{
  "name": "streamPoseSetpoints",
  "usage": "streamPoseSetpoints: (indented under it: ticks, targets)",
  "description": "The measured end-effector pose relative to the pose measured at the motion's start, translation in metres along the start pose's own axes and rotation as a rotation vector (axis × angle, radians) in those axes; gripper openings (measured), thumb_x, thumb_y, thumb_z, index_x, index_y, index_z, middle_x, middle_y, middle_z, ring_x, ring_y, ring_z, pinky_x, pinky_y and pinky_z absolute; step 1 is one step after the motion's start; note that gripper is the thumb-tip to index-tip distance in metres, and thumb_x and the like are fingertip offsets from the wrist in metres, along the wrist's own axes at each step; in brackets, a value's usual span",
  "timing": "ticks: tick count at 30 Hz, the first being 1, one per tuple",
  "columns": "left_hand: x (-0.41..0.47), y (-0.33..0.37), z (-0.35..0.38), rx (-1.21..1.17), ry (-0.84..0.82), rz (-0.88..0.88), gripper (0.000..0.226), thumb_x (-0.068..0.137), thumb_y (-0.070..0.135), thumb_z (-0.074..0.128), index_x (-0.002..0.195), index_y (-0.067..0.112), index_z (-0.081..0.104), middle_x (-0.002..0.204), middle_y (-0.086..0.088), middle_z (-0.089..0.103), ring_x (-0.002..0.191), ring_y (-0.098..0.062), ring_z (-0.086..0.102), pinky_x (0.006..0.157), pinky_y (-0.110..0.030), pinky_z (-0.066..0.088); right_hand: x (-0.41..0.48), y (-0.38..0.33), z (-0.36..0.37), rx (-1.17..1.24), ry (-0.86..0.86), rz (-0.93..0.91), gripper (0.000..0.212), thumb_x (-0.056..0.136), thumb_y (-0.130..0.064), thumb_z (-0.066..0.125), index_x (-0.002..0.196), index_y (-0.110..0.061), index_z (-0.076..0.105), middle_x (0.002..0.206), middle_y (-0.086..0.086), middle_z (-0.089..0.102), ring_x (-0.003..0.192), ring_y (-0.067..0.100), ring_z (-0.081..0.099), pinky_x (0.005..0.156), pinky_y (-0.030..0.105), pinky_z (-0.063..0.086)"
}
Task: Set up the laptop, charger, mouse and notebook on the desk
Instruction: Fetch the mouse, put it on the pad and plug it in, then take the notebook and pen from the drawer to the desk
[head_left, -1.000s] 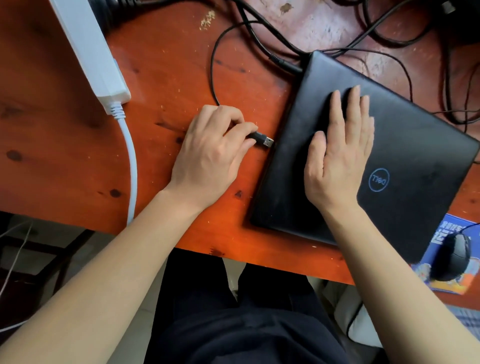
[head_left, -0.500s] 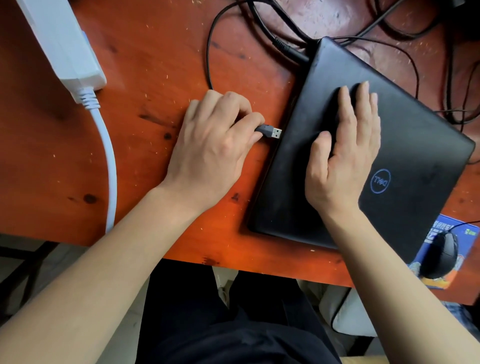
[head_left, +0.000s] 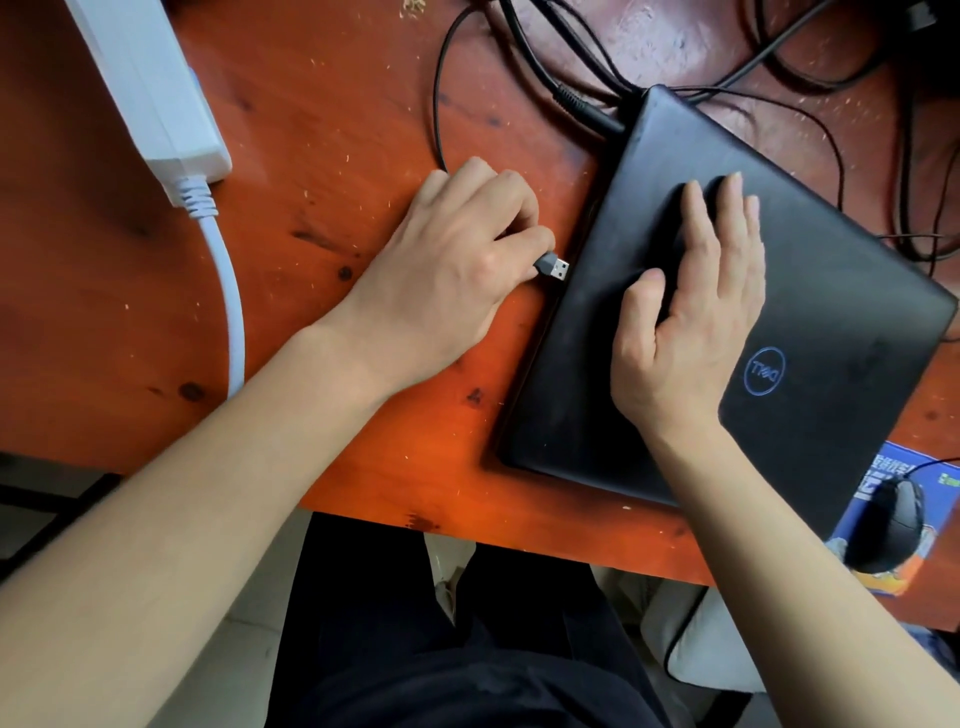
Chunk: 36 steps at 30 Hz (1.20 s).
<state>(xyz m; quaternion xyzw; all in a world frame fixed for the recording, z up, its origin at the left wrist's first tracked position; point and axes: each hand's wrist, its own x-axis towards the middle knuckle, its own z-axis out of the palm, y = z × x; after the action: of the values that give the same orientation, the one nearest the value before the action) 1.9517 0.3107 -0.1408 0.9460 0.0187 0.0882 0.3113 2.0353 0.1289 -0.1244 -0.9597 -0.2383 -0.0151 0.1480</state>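
A closed black laptop (head_left: 810, 322) lies at an angle on the orange wooden desk (head_left: 322, 156). My right hand (head_left: 691, 306) rests flat on its lid with straight fingers. My left hand (head_left: 457, 270) pinches a black USB plug (head_left: 554, 267), whose metal tip sits just beside the laptop's left edge. A thin black cable (head_left: 441, 93) runs from that hand toward the back. The charger plug (head_left: 587, 106) sits at the laptop's back left corner. A black mouse (head_left: 888, 525) rests on a blue pad (head_left: 878, 467) at the right edge.
A white power strip (head_left: 150, 88) with a white cord (head_left: 228, 291) lies at the back left. Several black cables (head_left: 779, 67) tangle behind the laptop. The desk's front edge runs just below my forearms, above my dark trousers.
My left hand has brought the USB plug closer to the laptop's left edge. My right hand stays flat on the lid. The camera view has shifted slightly.
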Motion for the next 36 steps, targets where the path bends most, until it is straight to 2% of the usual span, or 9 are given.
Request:
streamPoseSetpoints:
  ticks: [6,13,20,28,30,33,36]
  targets:
    - [0.011,0.002,-0.003,0.064,-0.045,0.107,0.020,0.097,0.015,0.051,0.090,0.004,0.066,0.098,-0.011,0.058,0.089,-0.032,0.050,0.075,-0.038,0.031,0.000,0.002,0.001,-0.013,0.006,-0.002,0.060,0.089,-0.015,0.044,0.148,-0.007,0.044,0.159,0.018,0.034,0.150,0.035,0.026,0.119,0.055,0.022]
    - [0.008,0.001,0.005,-0.007,-0.043,0.072,0.011,0.093,0.011,0.061,0.095,0.003,0.068,0.094,-0.012,0.057,0.086,-0.031,0.051,0.074,-0.037,0.030,0.001,0.002,0.003,-0.036,-0.005,0.006,0.062,0.087,-0.015,0.045,0.149,-0.008,0.043,0.160,0.017,0.033,0.150,0.034,0.025,0.119,0.053,0.021]
    - [0.003,-0.001,0.012,0.039,-0.014,0.118,0.017,0.095,0.012,0.056,0.106,0.005,0.067,0.101,-0.012,0.060,0.090,-0.031,0.054,0.076,-0.040,0.033,0.001,0.006,0.004,-0.029,-0.005,-0.003,0.061,0.090,-0.018,0.045,0.150,-0.010,0.042,0.161,0.015,0.031,0.151,0.033,0.022,0.120,0.053,0.020]
    - [0.005,-0.003,0.010,-0.047,-0.057,0.053,0.021,0.090,0.016,0.065,0.109,0.007,0.069,0.104,-0.006,0.061,0.095,-0.027,0.053,0.082,-0.037,0.035,0.001,0.010,0.007,-0.045,0.007,-0.033,0.059,0.091,-0.024,0.045,0.148,-0.010,0.044,0.160,0.016,0.033,0.150,0.033,0.025,0.122,0.051,0.018]
    - [0.006,0.003,0.004,-0.034,-0.071,0.033,0.021,0.090,0.017,0.066,0.108,0.008,0.071,0.103,-0.006,0.063,0.094,-0.027,0.054,0.081,-0.037,0.037,0.001,0.009,0.002,-0.040,-0.024,-0.033,0.060,0.091,-0.025,0.044,0.149,-0.009,0.044,0.160,0.017,0.033,0.150,0.034,0.025,0.122,0.051,0.018]
    - [0.005,0.018,-0.002,0.078,-0.114,-0.026,0.023,0.089,0.015,0.066,0.109,0.007,0.072,0.104,-0.010,0.065,0.094,-0.034,0.057,0.078,-0.046,0.047,0.000,0.011,-0.005,-0.043,-0.137,-0.063,0.059,0.097,-0.028,0.041,0.153,-0.009,0.038,0.162,0.018,0.027,0.151,0.036,0.021,0.124,0.052,0.014]
    - [0.004,0.049,-0.016,0.098,-0.217,-0.139,0.033,0.092,0.009,0.060,0.124,0.002,0.064,0.117,-0.014,0.062,0.108,-0.036,0.053,0.093,-0.048,0.047,0.003,0.019,-0.033,-0.068,-0.338,-0.147,0.058,0.104,-0.032,0.037,0.157,-0.012,0.026,0.166,0.016,0.016,0.154,0.034,0.012,0.124,0.048,0.012]
